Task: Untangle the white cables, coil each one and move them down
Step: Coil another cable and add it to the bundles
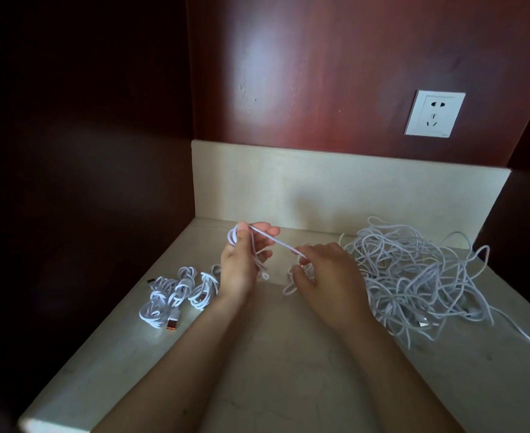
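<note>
Cable (276,240) runs taut between your hands above the counter (288,385). Your left hand (241,264) grips a few finished loops under the thumb, and your right hand (326,276) pinches the strand, with slack hanging below its curled fingers.

The big tangle (413,276) lies just beside your right hand. I cannot tell whether the slack you are feeding is free of it. If it is not, a hard pull would likely tighten a knot in the heap or drag the whole pile toward you.

The loops in your left hand are held mostly by the thumb. Relax it and they may spring open, so you would have to wind them again.

Three coiled bundles (176,292) lie near your left wrist, and a careless sweep of the forearm could knock them loose.

No brand or label can be read on any cable. The wall socket (434,114) has a tiny mark at its lower corner, too small to make out.
</note>
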`<state>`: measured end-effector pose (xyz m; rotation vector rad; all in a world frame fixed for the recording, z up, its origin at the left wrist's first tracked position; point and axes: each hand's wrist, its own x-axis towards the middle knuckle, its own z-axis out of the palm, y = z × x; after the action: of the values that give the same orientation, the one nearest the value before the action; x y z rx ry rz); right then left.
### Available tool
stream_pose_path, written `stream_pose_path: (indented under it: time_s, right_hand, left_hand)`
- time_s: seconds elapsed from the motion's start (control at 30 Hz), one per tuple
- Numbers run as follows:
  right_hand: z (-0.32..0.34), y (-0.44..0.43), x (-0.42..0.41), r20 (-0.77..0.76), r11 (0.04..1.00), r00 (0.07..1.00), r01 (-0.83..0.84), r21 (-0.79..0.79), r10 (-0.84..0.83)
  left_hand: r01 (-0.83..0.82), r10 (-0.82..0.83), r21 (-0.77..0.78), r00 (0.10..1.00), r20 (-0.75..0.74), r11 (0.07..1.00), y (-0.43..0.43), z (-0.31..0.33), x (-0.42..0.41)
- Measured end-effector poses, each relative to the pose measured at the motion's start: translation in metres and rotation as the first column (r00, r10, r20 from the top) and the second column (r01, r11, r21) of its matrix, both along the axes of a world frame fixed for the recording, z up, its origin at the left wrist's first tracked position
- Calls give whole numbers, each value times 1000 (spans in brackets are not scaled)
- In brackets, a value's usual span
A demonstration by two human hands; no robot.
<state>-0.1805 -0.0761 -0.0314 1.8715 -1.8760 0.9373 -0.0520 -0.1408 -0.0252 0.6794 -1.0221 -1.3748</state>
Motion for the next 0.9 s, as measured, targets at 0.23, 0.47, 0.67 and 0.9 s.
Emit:
stream_pose_path:
  time_s: [0.23, 0.47, 0.67, 0.9]
  right_hand:
    - [3, 4, -1, -30, 999, 999, 38, -19, -38]
    - [4, 5, -19, -36, 995, 999, -9, 98, 13]
    - [13, 8, -17, 65, 956, 954, -293, 3, 292]
    - [14, 11, -16, 135, 967, 962, -221, -126, 237]
  left_hand:
    - [106, 9, 208, 872, -489, 972, -5, 12, 8]
    - [-268, 284, 118, 948, -145, 956, -25, 11, 30]
    - [-64, 106, -96, 844, 526, 993, -19, -5, 23]
    - [514, -447, 134, 554, 702, 847, 8, 2, 11]
